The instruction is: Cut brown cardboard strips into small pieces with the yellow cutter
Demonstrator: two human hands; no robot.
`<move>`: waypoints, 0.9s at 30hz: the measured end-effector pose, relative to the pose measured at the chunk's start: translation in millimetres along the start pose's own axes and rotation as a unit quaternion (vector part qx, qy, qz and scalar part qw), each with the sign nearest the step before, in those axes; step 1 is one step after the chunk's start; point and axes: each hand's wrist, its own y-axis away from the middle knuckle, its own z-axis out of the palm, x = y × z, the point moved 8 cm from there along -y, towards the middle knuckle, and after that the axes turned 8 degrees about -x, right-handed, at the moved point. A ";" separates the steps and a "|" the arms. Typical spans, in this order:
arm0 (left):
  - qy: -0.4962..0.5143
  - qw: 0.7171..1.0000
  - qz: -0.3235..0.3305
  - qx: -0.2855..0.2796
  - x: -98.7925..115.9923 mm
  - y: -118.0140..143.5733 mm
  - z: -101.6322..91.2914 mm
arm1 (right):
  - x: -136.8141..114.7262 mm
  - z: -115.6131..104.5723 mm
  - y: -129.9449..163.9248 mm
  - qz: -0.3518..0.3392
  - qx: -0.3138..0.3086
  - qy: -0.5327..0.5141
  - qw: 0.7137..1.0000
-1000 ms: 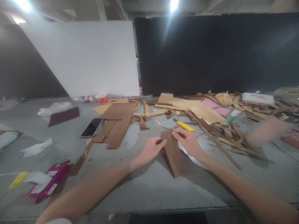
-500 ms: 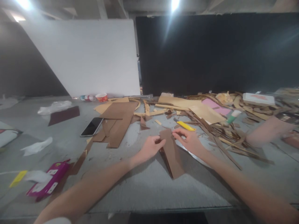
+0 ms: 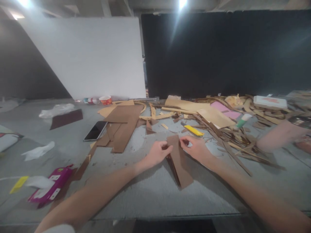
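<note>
A strip of brown cardboard point(image 3: 181, 165), folded lengthwise with a gap between its layers, stands tilted over the grey table. At its upper left edge my left hand point(image 3: 159, 151) is closed on it, with the thumb lying towards the front face. The curled fingers of my right hand point(image 3: 195, 148) pinch at the upper right edge; their tips are partly hidden. Just beyond my right hand lies a yellow utility knife point(image 3: 194, 130). Thin scraps lie on the table around it.
Flat brown cardboard pieces point(image 3: 125, 132) and a phone point(image 3: 95, 131) lie to the left. A magenta power strip point(image 3: 57, 184) sits at the near left. Heaped cardboard offcuts point(image 3: 233, 142), a green-and-white glue stick point(image 3: 243, 120) and another person's arm point(image 3: 279, 134) are at the right.
My right hand has shifted slightly right and turned a little at the cardboard's edge. The silvery strip seen under my right forearm is now out of sight. My left hand keeps its hold.
</note>
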 end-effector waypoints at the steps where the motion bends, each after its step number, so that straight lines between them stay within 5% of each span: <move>1: -0.005 1.000 0.000 0.002 0.6 0.3 -0.1 | 0.0 0.7 0.6 0.000 0.003 0.009 1.000; 18: -0.037 0.999 0.004 0.016 -5.2 -1.9 2.6 | 5.5 16.1 6.8 0.050 0.033 0.061 0.996; 24: -0.014 1.000 -0.005 0.015 -9.6 3.4 4.3 | 39.6 -16.3 -5.0 0.093 0.083 0.039 0.991; 27: 0.010 1.000 -0.010 -0.002 -10.7 4.5 7.3 | 49.6 -21.3 -9.3 0.109 0.055 -0.046 0.991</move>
